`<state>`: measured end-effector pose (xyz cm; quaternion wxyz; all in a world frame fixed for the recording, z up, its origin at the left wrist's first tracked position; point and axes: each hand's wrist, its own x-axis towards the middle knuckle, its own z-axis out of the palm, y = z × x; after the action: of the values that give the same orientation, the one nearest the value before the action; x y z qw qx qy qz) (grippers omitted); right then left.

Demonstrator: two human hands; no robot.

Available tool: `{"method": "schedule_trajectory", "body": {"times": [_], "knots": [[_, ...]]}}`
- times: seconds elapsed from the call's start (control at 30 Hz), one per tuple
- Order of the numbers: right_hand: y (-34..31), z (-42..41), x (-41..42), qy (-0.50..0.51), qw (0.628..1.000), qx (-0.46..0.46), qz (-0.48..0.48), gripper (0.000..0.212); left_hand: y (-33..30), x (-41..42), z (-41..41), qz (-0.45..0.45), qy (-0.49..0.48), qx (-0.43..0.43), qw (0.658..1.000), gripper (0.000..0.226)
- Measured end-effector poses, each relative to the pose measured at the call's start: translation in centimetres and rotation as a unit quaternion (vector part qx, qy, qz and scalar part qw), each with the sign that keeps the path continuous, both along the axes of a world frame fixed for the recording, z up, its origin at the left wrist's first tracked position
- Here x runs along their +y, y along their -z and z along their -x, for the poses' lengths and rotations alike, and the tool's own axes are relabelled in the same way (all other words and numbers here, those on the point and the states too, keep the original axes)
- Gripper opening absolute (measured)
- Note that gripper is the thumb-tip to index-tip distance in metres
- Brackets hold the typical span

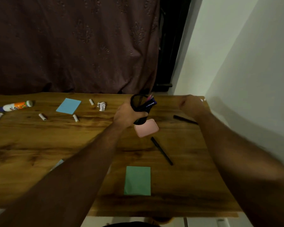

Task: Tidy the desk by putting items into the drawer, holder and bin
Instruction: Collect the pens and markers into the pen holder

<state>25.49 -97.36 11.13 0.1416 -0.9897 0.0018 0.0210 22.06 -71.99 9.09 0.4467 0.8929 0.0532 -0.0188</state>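
My left hand (pixel 127 114) grips a black mesh pen holder (pixel 140 108), tilted to the right above the wooden desk (pixel 39 145); pens stick out of its mouth. My right hand (pixel 189 104) hovers near the desk's far right corner with curled fingers; something small and white shows at its edge, too blurred to identify. Two black pens lie on the desk, one (pixel 161 150) near the middle right, another (pixel 184 119) partly under my right wrist. A pink pad (pixel 147 128) lies just below the holder.
A green note (pixel 137 181) lies near the front edge, a blue note (pixel 68 106) at the back. Several small white batteries (pixel 42 116), a crumpled paper (pixel 102 106) and a glue bottle (pixel 17 106) are scattered at the back left. A wall stands on the right.
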Motion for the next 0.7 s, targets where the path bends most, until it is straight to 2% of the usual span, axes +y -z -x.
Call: {"method": "schedule_trajectory", "body": {"times": [0.07,0.17,0.2,0.33,0.5,0.6,0.7], "knots": [[1.4,0.2,-2.1,0.017,0.998,0.047,0.025,0.009,0.5,-1.4,-0.2,0.019,0.002,0.003,1.0,0.082],[5.0,-0.6,-4.8,0.039,0.996,0.082,0.007,0.034,1.3,-3.5,-0.5,0.038,-0.007,0.008,0.999,0.086],[6.1,-0.9,-5.4,0.034,0.996,0.081,0.02,0.036,1.5,-4.1,-0.5,0.04,-0.006,0.009,0.999,0.086],[9.1,-1.6,-6.7,0.007,0.995,0.093,0.043,0.015,1.9,-5.5,-0.6,0.039,-0.011,0.018,0.999,0.087],[10.9,-1.7,-6.1,-0.017,0.991,0.088,0.101,0.004,1.8,-5.2,0.1,0.03,-0.025,0.02,0.999,0.085],[11.1,-1.7,-5.5,0.021,0.989,0.098,0.113,0.019,1.7,-4.7,0.8,0.021,-0.036,0.019,0.999,0.083],[11.2,-1.6,-5.0,0.059,0.987,0.124,0.082,0.047,1.9,-4.3,1.3,0.02,-0.037,0.024,0.999,0.084]]}}
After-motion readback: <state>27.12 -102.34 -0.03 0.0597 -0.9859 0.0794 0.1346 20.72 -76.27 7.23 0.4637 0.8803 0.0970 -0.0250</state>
